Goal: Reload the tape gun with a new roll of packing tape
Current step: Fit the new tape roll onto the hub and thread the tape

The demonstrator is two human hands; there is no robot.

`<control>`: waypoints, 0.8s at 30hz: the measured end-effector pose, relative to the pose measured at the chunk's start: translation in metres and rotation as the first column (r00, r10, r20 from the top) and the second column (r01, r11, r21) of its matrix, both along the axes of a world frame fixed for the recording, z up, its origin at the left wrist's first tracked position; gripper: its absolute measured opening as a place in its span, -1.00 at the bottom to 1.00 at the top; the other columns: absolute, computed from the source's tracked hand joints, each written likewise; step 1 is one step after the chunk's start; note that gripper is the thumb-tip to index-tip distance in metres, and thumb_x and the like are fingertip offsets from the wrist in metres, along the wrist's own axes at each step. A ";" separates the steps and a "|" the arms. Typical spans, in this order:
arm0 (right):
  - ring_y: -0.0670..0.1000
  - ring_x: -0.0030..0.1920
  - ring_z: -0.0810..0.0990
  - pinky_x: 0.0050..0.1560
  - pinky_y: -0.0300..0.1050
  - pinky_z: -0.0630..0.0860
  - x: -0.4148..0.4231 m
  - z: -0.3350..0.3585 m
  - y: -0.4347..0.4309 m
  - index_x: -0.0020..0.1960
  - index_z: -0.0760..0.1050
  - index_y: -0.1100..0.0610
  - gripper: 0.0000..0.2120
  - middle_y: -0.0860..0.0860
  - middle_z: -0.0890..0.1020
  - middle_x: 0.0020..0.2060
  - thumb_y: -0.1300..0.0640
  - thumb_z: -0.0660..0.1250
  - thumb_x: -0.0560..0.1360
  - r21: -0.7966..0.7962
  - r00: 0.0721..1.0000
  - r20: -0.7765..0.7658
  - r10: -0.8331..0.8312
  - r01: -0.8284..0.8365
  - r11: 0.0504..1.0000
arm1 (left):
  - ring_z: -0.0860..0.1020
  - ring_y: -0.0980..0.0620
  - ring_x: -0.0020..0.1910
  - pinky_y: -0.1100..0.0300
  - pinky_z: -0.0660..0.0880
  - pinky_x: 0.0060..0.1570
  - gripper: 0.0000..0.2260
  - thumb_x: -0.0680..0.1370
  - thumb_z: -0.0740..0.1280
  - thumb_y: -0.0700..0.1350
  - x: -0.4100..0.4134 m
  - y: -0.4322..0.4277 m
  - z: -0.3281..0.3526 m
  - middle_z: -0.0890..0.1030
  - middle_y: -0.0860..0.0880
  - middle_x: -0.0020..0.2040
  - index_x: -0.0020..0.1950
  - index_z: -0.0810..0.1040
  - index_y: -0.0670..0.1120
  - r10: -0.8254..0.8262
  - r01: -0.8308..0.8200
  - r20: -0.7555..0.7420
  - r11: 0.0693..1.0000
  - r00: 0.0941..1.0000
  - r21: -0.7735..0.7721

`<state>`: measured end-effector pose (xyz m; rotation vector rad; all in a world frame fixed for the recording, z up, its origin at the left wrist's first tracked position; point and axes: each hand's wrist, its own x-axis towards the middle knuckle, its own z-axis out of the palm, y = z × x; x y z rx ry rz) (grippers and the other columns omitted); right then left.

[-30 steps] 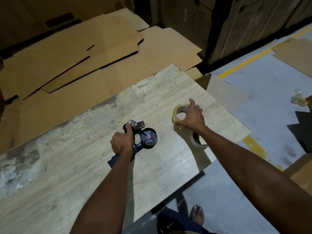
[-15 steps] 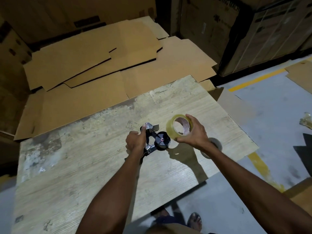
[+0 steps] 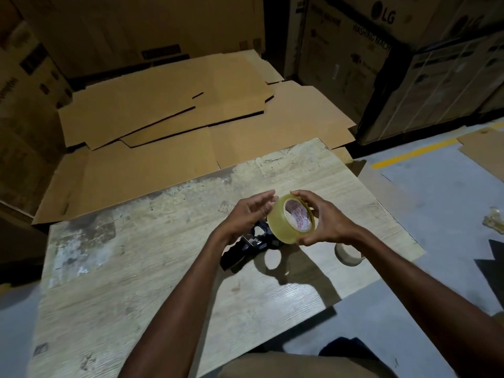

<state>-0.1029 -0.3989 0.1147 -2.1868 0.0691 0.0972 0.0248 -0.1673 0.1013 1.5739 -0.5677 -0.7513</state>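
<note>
A new roll of clear packing tape (image 3: 283, 227) is lifted above the wooden table (image 3: 163, 268), its core with red print facing me. My right hand (image 3: 324, 216) grips the roll from the right, fingers over its top edge and thumb below. At the roll's left side my left hand (image 3: 245, 216) has its fingers nearly straight, the fingertips at the roll's edge. The black tape gun (image 3: 245, 248) lies on the table below both hands, partly hidden by my left wrist and the roll.
An empty cardboard tape core (image 3: 347, 253) lies on the table near its right edge. Flattened cardboard sheets (image 3: 169, 124) lie on the floor beyond the table. Large cartons (image 3: 381, 64) stand behind. A yellow floor line (image 3: 414, 154) runs at the right.
My left hand has let go of the tape gun and risen to the roll. My right hand has lifted the roll higher, over the gun.
</note>
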 end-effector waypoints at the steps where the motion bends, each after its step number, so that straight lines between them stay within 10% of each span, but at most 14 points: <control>1: -0.06 0.40 0.47 0.31 -0.15 0.57 0.002 0.001 0.001 0.56 0.28 -0.07 0.08 -0.07 0.44 0.42 0.14 0.75 0.17 0.003 1.000 -0.001 0.016 -0.016 1.000 | 0.57 0.08 0.34 0.14 0.60 0.20 -0.60 0.66 0.35 -0.08 0.001 0.002 -0.001 0.56 0.05 0.42 0.50 0.49 -0.09 -0.027 0.027 -0.012 1.000 1.000 0.002; 8: -0.14 0.43 0.44 0.26 -0.12 0.60 0.014 0.000 0.009 0.61 0.25 -0.11 0.11 -0.07 0.44 0.44 0.24 0.72 0.20 0.143 0.993 -0.090 0.070 -0.056 0.988 | 0.69 -0.02 0.03 0.17 0.61 -0.09 -0.68 0.66 0.34 -0.14 -0.003 0.020 -0.010 0.67 -0.15 0.26 0.40 0.58 -0.20 0.054 -0.061 -0.096 0.996 0.994 -0.070; 12: 0.00 0.46 0.47 0.28 0.00 0.62 0.019 -0.017 0.016 0.60 0.29 0.05 0.06 -0.03 0.49 0.44 0.41 0.69 0.23 0.317 0.992 -0.127 0.004 0.037 0.948 | 0.66 -0.08 0.10 -0.09 0.56 0.02 -0.64 0.59 0.39 -0.02 -0.006 0.025 -0.015 0.68 -0.12 0.25 0.36 0.61 -0.10 0.148 -0.165 -0.168 0.982 0.975 -0.092; 24: 0.09 0.37 0.58 0.21 -0.05 0.62 0.026 -0.032 0.030 0.54 0.38 0.09 0.00 0.08 0.60 0.37 0.26 0.67 0.15 0.644 0.970 -0.224 -0.096 0.221 0.733 | 0.66 -0.10 0.21 0.03 0.61 0.18 -0.63 0.57 0.42 -0.02 -0.016 0.022 -0.021 0.70 -0.12 0.21 0.31 0.62 -0.17 0.275 -0.339 -0.316 0.925 0.908 -0.170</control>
